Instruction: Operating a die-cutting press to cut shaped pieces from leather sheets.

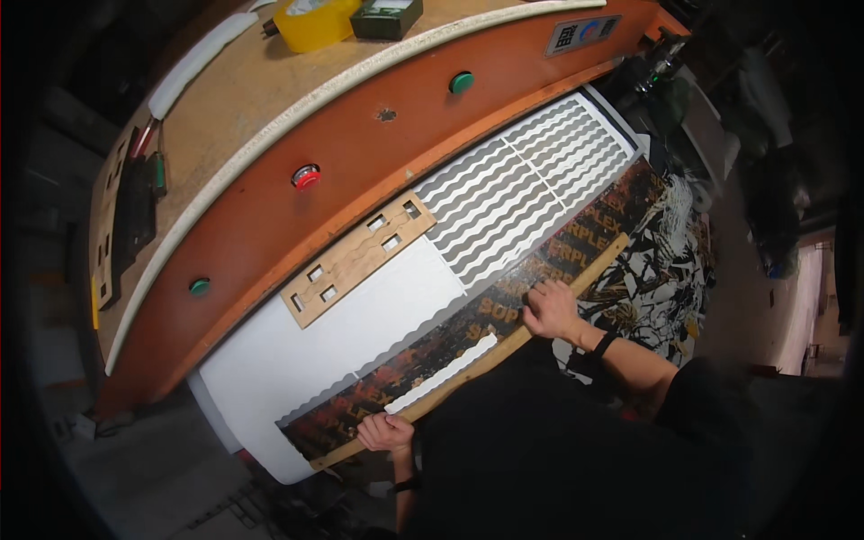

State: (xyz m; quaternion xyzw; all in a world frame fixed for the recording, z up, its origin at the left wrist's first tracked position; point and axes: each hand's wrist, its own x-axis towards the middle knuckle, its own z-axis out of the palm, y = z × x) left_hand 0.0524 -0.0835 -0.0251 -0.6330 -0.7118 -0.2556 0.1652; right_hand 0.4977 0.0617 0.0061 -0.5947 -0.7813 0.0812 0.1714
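White wavy-edged strip (441, 374), one, narrow: lying lengthwise on the dark, letter-printed near part of the table (346, 416), just inside the near edge, between my two hands. Left hand (385, 433), one: partly closed, fingers curled at the near edge, close by the strip's left end; whether it pinches the strip I cannot tell. Right hand (551, 309), one: fingers bent, set down near the strip's right end and well apart from the left; what lies under its fingers, if anything, I cannot tell. Wooden batten (601, 264), one, pale, running along the near edge. White sheet (369, 328), one, covering the left part of the table and overhanging its left end. Wavy-cut panel (526, 193), one, banded grey and white, toward the far right corner. Wooden template (351, 268), one, pierced with rectangular openings, lying along the far edge. Orange machine front (387, 148), one, above the far edge, fitted with a red button (308, 180) and two green buttons (462, 83). Cut scraps (648, 288), black and white, heaped beyond the near edge, to the right. Yellow tape roll (312, 22), one, on the machine's top, beside a dark green box (387, 18).
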